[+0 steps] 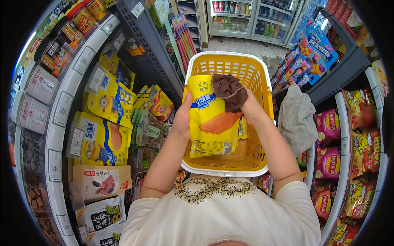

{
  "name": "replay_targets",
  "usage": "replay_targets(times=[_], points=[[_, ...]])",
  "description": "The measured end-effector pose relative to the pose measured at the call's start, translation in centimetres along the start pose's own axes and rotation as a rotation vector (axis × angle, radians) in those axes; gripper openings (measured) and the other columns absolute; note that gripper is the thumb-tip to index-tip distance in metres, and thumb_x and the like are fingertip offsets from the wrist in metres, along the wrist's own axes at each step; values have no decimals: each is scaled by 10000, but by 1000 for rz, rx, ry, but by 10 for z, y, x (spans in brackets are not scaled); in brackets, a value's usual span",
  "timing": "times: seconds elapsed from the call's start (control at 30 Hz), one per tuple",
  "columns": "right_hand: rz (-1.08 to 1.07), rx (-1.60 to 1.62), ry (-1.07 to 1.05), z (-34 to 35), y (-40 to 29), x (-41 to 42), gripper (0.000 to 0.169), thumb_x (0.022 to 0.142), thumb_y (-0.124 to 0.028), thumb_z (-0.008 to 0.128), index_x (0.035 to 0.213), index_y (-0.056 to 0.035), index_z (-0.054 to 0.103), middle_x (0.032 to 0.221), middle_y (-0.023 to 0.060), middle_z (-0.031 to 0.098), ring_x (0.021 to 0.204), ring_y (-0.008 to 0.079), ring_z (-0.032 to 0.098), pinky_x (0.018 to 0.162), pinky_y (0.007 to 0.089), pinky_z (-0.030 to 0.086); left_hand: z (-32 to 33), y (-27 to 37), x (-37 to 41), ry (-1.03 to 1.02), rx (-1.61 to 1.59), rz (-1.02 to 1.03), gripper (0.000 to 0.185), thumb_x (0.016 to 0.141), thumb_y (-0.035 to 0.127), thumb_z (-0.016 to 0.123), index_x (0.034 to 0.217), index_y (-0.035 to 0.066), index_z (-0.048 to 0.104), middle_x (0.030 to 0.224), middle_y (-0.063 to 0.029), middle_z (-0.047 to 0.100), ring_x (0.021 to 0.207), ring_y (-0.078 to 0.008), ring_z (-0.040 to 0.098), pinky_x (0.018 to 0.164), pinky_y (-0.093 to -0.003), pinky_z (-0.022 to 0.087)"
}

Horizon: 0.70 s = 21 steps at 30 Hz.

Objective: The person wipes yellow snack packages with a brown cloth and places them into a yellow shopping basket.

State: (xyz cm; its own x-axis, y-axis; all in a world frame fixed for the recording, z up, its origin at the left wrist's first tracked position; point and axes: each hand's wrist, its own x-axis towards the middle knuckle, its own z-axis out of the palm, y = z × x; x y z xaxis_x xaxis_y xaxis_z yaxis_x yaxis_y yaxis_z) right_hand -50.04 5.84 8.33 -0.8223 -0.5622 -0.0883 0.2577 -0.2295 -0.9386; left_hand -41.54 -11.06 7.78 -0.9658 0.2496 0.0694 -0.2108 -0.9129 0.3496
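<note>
My left hand [182, 118] grips the left side of a yellow hawthorn snack pouch [212, 132], its printed front facing up. In my right hand [252, 107] is a crumpled dark brown cloth [231, 92], pressed against the pouch's upper right corner. Both are above a yellow plastic basket [260, 153] with a white rim. Part of another yellow packet [242, 129] shows behind the pouch's right edge. The pouch hides much of the basket's inside.
Left shelves hold yellow snack pouches [106, 141], a brown-paper pouch [101, 181] and jars [55, 46]. A grey cloth [297, 120] hangs right of the basket, beside chip bags [327, 163]. A metal shelf upright [147, 46] stands at left; drinks fridges [251, 18] are ahead.
</note>
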Motion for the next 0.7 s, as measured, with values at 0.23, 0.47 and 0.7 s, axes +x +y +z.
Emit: replay_targets(times=[0.23,0.47,0.7], points=[[-49,22,73,-4,7,6,193,834,-128,616,1013,-57,615,960,19,622,844,110,574,733,264,480,-1,4,4,-33,-28,11,559,944,481,316,1314,69,392,1279,-143,490,1154,-303,491,987,-435,378],[-11,-74,111,-5,8,7,169,850,-144,582,989,-56,620,937,16,621,816,105,573,716,259,477,-1,8,4,64,-45,68,567,949,482,288,1311,59,397,1288,-154,484,1170,-319,476,1004,-442,358],[-238,-174,273,-9,11,11,174,810,-81,604,979,-40,615,930,11,617,827,90,559,729,242,454,-8,14,8,149,-65,65,548,957,467,278,1285,52,421,1268,-153,502,1142,-320,498,989,-436,374]])
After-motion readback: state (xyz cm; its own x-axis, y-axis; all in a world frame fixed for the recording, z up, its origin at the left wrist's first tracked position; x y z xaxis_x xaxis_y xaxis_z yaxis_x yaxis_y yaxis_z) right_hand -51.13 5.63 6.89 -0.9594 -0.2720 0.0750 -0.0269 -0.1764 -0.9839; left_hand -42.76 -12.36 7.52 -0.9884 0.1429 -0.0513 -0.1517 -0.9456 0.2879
